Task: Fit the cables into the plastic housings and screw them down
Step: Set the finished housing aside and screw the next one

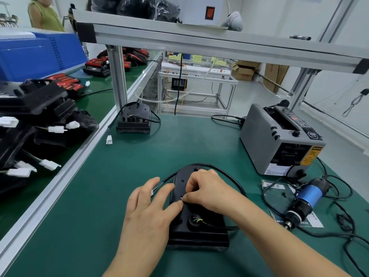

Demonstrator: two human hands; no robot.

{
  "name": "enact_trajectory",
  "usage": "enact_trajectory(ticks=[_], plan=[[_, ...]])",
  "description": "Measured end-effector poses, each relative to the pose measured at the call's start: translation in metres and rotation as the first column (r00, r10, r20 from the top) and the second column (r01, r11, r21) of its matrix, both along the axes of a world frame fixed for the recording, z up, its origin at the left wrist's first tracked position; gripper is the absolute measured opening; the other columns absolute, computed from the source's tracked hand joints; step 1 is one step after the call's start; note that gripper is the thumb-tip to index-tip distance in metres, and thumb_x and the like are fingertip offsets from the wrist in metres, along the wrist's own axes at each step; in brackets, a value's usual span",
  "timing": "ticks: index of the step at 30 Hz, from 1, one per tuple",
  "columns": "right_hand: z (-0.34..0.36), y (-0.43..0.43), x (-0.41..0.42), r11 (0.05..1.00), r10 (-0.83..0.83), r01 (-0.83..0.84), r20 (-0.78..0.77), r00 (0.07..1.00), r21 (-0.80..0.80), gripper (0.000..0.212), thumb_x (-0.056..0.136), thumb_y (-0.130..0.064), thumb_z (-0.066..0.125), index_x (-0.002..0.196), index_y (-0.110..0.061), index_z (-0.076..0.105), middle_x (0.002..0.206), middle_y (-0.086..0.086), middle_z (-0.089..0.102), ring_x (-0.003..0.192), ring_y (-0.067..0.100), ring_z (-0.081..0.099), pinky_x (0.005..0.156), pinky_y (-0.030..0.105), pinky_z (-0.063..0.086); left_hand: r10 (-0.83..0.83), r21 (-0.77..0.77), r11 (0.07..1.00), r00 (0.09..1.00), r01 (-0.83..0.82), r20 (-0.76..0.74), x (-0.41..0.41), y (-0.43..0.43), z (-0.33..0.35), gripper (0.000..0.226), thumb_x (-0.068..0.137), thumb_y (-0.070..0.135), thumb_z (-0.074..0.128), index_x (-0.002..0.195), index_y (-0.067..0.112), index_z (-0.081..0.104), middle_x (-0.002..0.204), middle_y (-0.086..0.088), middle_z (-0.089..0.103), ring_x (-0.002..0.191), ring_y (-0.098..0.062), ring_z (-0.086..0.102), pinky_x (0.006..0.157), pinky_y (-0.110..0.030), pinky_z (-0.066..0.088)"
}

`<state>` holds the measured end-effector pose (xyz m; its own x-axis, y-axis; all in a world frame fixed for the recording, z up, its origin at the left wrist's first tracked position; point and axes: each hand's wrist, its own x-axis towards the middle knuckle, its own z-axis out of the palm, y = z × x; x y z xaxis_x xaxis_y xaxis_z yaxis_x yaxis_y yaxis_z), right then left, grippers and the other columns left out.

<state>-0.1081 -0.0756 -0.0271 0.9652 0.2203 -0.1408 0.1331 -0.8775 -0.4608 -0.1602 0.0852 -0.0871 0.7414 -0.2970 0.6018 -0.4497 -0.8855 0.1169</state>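
Screw [181, 198] pinched in right fingers [192, 195], atop housing [199, 234]

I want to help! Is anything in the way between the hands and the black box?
Nothing visible is. Both hands touch the black housing: the left hand rests on its left edge, the right hand pinches a tiny metal piece on top.

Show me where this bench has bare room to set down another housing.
Widest bare mat lies between the far housing, the tape dispenser and the housing in work. Another strip runs between the left hand and the aluminium rail. Crowded: the right side, with screwdriver, cables and paper; the left bench is piled with housings.
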Motion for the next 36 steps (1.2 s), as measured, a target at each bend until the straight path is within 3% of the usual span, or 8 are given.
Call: enact_trajectory(ticks=[5, 14, 19, 24, 28, 31, 33, 36], plan=[[-0.01, -0.024, -0.003, 0.992, -0.037, 0.027, 0.073, 0.997, 0.127, 0.018, 0.087, -0.018, 0.058, 0.084, -0.035, 0.062, 0.096, -0.015, 0.056, 0.106, 0.009, 0.045, 0.093, 0.026, 0.038, 0.001, -0.042, 0.999, 1.0, -0.002, -0.029, 0.004, 0.006, 0.004, 0.053, 0.071, 0.008, 0.033, 0.09, 0.033, 0.075, 0.115, 0.002, 0.066, 0.114, -0.031, 0.047, 0.093, -0.039, 0.03], [-0.039, -0.053, -0.034, 0.993, -0.1, 0.069, 0.364, 0.926, 0.098, 0.029, 0.096, -0.015, 0.049, 0.115, -0.027, 0.067, 0.109, -0.03, 0.046, 0.115, 0.003, 0.036, 0.095, 0.012, 0.025, 0.01, 0.108, 0.994, 0.996, 0.0, -0.092, 0.008, 0.002, 0.011, 0.062, 0.068, 0.004, 0.03, 0.101, 0.034, 0.074, 0.113, -0.002, 0.068, 0.107, -0.036, 0.061, 0.092, -0.042, 0.038], [-0.049, -0.053, -0.042, 0.979, -0.149, 0.081, 0.379, 0.913, 0.189, 0.032, 0.095, -0.01, 0.05, 0.117, -0.025, 0.066, 0.111, -0.038, 0.042, 0.115, -0.001, 0.036, 0.093, -0.002, 0.017, -0.032, -0.008, 0.999, 0.98, 0.031, -0.195, 0.012, 0.004, 0.018, 0.067, 0.055, -0.014, 0.071, 0.106, 0.03, 0.073, 0.123, 0.0, 0.065, 0.112, -0.038, 0.059, 0.086, -0.05, 0.049], [-0.053, -0.054, -0.044, 0.965, -0.175, 0.077, 0.391, 0.904, 0.252, 0.03, 0.094, -0.009, 0.053, 0.115, -0.023, 0.068, 0.115, -0.03, 0.05, 0.119, 0.002, 0.039, 0.095, 0.0, 0.019, -0.054, 0.028, 0.998, 0.981, 0.061, -0.187, 0.01, 0.004, 0.013, 0.073, 0.046, -0.013, 0.078, 0.105, 0.031, 0.074, 0.118, 0.001, 0.067, 0.108, -0.037, 0.062, 0.083, -0.048, 0.051], [-0.055, -0.053, -0.045, 0.95, -0.203, 0.087, 0.384, 0.901, 0.3, 0.028, 0.094, -0.009, 0.053, 0.111, -0.024, 0.069, 0.113, -0.029, 0.052, 0.118, -0.001, 0.039, 0.095, 0.001, 0.021, -0.072, 0.109, 0.99, 0.986, 0.089, -0.149, 0.011, 0.005, 0.014, 0.06, 0.053, 0.0, 0.059, 0.101, 0.034, 0.075, 0.115, 0.001, 0.069, 0.107, -0.036, 0.063, 0.086, -0.045, 0.052], [-0.055, -0.053, -0.045, 0.945, -0.203, 0.077, 0.385, 0.901, 0.318, 0.029, 0.093, -0.008, 0.054, 0.111, -0.024, 0.069, 0.114, -0.03, 0.051, 0.118, -0.002, 0.039, 0.096, 0.002, 0.021, -0.097, 0.178, 0.976, 0.98, 0.128, -0.173, 0.01, 0.007, 0.024, 0.057, 0.053, 0.004, 0.065, 0.099, 0.036, 0.074, 0.115, 0.002, 0.069, 0.109, -0.033, 0.063, 0.09, -0.04, 0.051], [-0.057, -0.053, -0.046, 0.941, -0.207, 0.076, 0.383, 0.9, 0.329, 0.03, 0.092, -0.006, 0.054, 0.112, -0.024, 0.069, 0.115, -0.03, 0.05, 0.118, -0.003, 0.038, 0.096, 0.001, 0.02, -0.063, 0.213, 0.97, 0.969, 0.115, -0.239, 0.013, 0.006, 0.029, 0.059, 0.056, 0.006, 0.076, 0.104, 0.04, 0.072, 0.124, 0.003, 0.064, 0.12, -0.033, 0.056, 0.095, -0.042, 0.047], [-0.059, -0.053, -0.046, 0.937, -0.208, 0.072, 0.38, 0.901, 0.341, 0.034, 0.091, -0.003, 0.054, 0.114, -0.024, 0.068, 0.118, -0.029, 0.051, 0.119, -0.004, 0.037, 0.097, 0.002, 0.02, -0.11, 0.061, 0.987, 0.907, 0.147, -0.406, 0.028, 0.006, 0.027, 0.05, 0.089, 0.011, 0.05, 0.125, 0.045, 0.058, 0.148, 0.017, 0.036, 0.143, -0.02, 0.016, 0.114, -0.034, 0.016]])
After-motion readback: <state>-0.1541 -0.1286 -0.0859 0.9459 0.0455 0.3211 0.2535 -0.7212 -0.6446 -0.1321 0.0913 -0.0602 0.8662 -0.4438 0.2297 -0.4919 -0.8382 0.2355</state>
